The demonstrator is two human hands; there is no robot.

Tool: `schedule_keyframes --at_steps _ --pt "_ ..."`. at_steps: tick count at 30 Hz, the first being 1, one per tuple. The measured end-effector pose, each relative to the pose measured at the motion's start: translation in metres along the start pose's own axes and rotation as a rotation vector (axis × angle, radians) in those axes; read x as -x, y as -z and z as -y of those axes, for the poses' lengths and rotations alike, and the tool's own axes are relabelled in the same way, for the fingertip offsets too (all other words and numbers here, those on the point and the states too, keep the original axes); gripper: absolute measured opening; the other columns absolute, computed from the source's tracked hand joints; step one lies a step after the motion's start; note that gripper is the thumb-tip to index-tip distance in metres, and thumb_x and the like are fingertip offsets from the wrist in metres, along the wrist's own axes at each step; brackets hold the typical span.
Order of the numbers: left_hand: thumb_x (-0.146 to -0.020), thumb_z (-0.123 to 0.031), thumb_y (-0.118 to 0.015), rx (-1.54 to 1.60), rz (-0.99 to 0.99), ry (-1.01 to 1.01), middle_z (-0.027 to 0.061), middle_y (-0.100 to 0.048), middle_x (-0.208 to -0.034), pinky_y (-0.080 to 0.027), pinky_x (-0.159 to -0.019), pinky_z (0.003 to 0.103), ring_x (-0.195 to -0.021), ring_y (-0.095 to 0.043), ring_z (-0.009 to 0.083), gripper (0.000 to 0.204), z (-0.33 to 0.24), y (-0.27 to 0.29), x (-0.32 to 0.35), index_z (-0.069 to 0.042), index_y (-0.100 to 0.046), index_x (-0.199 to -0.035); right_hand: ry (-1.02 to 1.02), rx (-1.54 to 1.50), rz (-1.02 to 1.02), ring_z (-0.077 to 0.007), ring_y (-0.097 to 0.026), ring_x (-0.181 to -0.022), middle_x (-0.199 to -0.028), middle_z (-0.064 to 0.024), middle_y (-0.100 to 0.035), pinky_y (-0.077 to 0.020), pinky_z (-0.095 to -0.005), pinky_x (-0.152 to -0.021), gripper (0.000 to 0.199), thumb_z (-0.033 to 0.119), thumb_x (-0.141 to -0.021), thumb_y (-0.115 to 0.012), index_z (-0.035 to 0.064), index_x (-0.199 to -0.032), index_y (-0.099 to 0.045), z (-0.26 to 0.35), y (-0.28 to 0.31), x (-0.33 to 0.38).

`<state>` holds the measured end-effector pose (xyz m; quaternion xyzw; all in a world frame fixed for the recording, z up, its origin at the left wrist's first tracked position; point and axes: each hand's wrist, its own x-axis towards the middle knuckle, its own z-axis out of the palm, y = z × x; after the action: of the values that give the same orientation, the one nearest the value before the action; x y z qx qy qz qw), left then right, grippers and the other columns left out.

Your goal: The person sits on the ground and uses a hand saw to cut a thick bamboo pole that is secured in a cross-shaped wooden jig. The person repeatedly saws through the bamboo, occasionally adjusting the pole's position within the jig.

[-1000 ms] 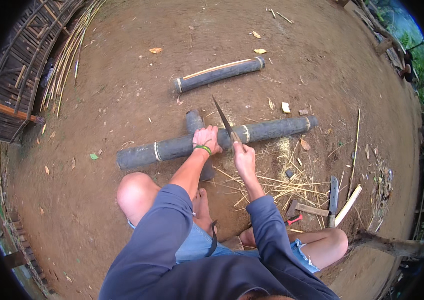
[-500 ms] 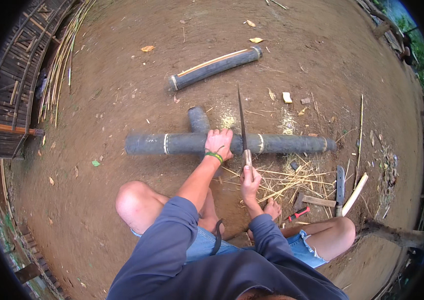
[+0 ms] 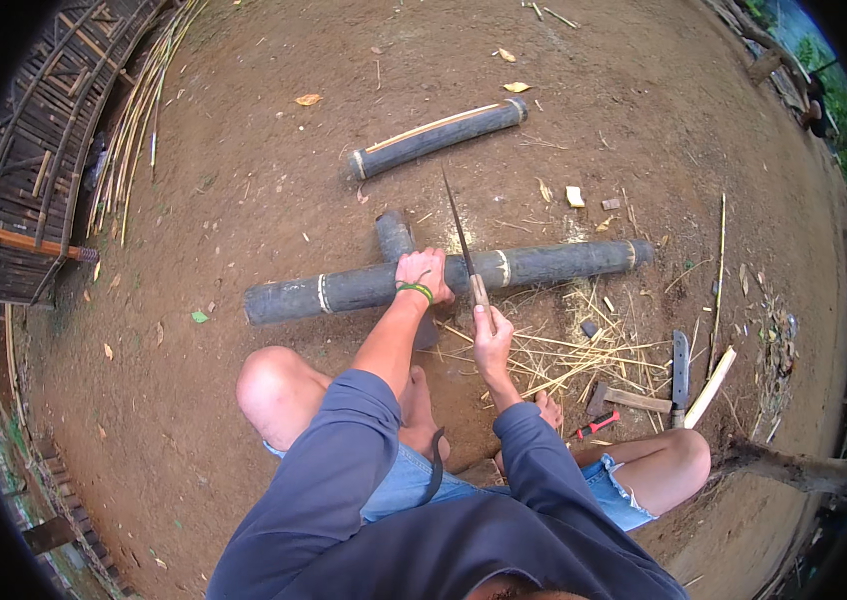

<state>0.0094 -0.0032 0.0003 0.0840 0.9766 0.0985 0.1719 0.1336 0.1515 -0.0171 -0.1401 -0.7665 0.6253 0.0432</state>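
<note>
A long dark bamboo pole point(image 3: 564, 262) with pale rings at its joints lies crosswise before me, over a shorter bamboo piece point(image 3: 396, 235). My left hand point(image 3: 424, 273) grips the pole from above near its middle, a green band around the wrist. In my right hand point(image 3: 492, 338) is a handsaw point(image 3: 457, 220), its wooden handle wrapped by my fingers. The narrow dark blade points away from me and crosses the pole just right of my left hand. Whether its teeth sit in a cut cannot be made out.
Farther off lies another bamboo section point(image 3: 444, 135) with a pale split strip. Thin bamboo strips point(image 3: 584, 355) litter the ground at right, near a hammer-like tool point(image 3: 634, 400), a red-handled tool point(image 3: 597, 425) and a machete point(image 3: 681, 370). A slatted bamboo structure point(image 3: 34, 150) stands far left.
The pole has turned: its right end swung away from me and its left end came nearer. The saw tip has tilted left, and both hands shifted slightly left.
</note>
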Motion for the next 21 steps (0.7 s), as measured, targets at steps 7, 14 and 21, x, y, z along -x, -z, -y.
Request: schedule_keyframes --at_steps 7,14,21 --pt "-0.053 -0.057 -0.094 0.063 0.164 0.041 0.0190 -0.075 -0.119 -0.056 -0.100 0.045 -0.114 -0.071 0.0362 0.091 -0.004 0.026 -0.023 -0.006 -0.066 -0.123 0.003 -0.015 -0.003 -0.0147 -0.049 -0.059 -0.061 -0.0063 -0.056 -0.0397 -0.0387 -0.056 0.040 0.030 -0.102 -0.064 -0.0067 -0.085 -0.065 0.013 0.005 -0.042" --pt "-0.056 -0.058 -0.093 0.061 -0.073 -0.063 0.0165 -0.069 -0.129 -0.054 -0.100 0.045 -0.119 -0.067 0.0347 0.091 0.006 0.013 -0.017 -0.007 -0.064 -0.126 -0.133 -0.207 0.016 -0.0064 -0.044 -0.057 -0.063 0.0048 -0.050 -0.0306 -0.0296 -0.051 0.036 0.030 -0.104 -0.063 0.0035 -0.079 -0.063 0.096 0.042 0.003" --pt "-0.061 -0.058 -0.091 -0.012 -0.040 -0.035 0.0157 -0.070 -0.125 -0.054 -0.099 0.046 -0.116 -0.068 0.0345 0.085 -0.007 0.002 -0.011 -0.008 -0.066 -0.125 -0.310 -0.035 0.026 -0.0080 -0.044 -0.058 -0.063 0.0034 -0.050 -0.0320 -0.0310 -0.052 0.037 0.031 -0.103 -0.064 -0.0001 -0.083 -0.065 0.065 0.064 0.066"
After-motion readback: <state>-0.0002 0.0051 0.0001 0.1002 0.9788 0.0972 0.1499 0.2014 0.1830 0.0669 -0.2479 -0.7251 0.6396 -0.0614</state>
